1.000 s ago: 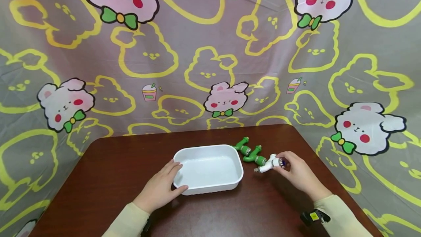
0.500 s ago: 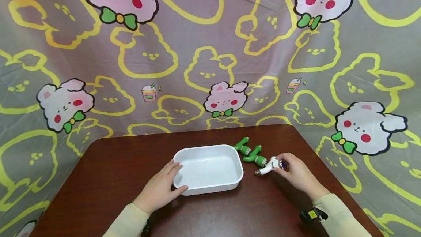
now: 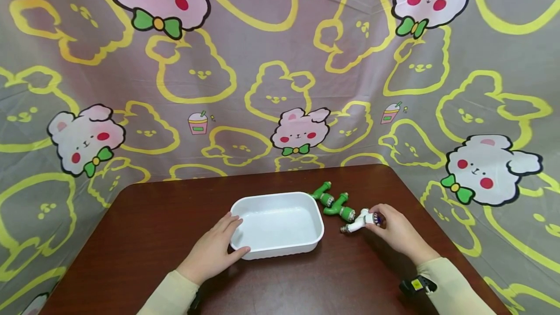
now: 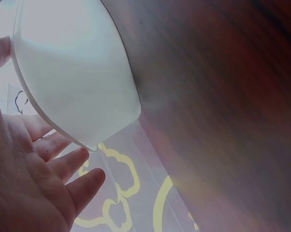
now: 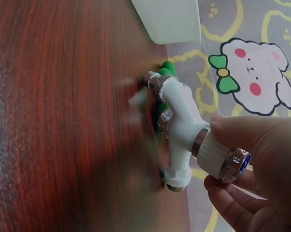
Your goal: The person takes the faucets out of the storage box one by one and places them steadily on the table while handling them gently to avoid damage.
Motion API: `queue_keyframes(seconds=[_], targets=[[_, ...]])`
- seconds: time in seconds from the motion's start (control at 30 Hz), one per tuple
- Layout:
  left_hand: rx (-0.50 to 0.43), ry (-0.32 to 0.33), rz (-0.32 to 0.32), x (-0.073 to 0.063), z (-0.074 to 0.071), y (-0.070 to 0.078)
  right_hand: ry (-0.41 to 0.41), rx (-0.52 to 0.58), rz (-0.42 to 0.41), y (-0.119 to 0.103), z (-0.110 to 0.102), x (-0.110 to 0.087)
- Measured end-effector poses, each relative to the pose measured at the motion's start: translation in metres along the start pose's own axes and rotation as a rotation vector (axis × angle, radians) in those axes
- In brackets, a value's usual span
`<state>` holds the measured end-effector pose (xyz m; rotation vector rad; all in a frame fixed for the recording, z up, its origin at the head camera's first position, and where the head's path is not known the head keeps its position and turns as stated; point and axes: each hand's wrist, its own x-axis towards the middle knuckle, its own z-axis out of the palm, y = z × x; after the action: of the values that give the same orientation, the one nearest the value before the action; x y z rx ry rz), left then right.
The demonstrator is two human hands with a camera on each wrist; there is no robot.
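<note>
My left hand [image 3: 214,249] rests at the left end of a white rectangular dish [image 3: 284,251], fingertips over its rim and thumb at the near corner. In the left wrist view the fingers [image 4: 90,186] lie fairly straight along the outside of the dish. With thumb and fingers, my right hand [image 3: 398,230] pinches the round knob of a white tap [image 3: 359,220]. The right wrist view shows this tap [image 5: 181,113] with a ribbed metal collar on its spout and a blue-centred knob cap. Just beyond it lie two green taps [image 3: 337,208].
The brown wooden table [image 3: 175,222] has a far edge close to a printed cloth [image 3: 245,86] that hangs at the back and sides. One green tap partly hides behind the dish's right rim. A black wrist strap [image 3: 417,285] sits on the right sleeve.
The white tap in my right hand has moved slightly right and towards me, its spout end lowered near the table. My left hand and the dish stay where they were.
</note>
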<state>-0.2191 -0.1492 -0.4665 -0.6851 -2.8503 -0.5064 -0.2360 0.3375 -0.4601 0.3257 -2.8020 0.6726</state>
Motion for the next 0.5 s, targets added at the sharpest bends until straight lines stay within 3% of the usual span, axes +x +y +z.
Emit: queue_keyframes(seconds=[0.5], targets=[[-0.008,-0.017,-0.006,0.0011,-0.002,-0.0005,-0.029,0.02,0.007,0.0027,-0.0015,-0.0047]])
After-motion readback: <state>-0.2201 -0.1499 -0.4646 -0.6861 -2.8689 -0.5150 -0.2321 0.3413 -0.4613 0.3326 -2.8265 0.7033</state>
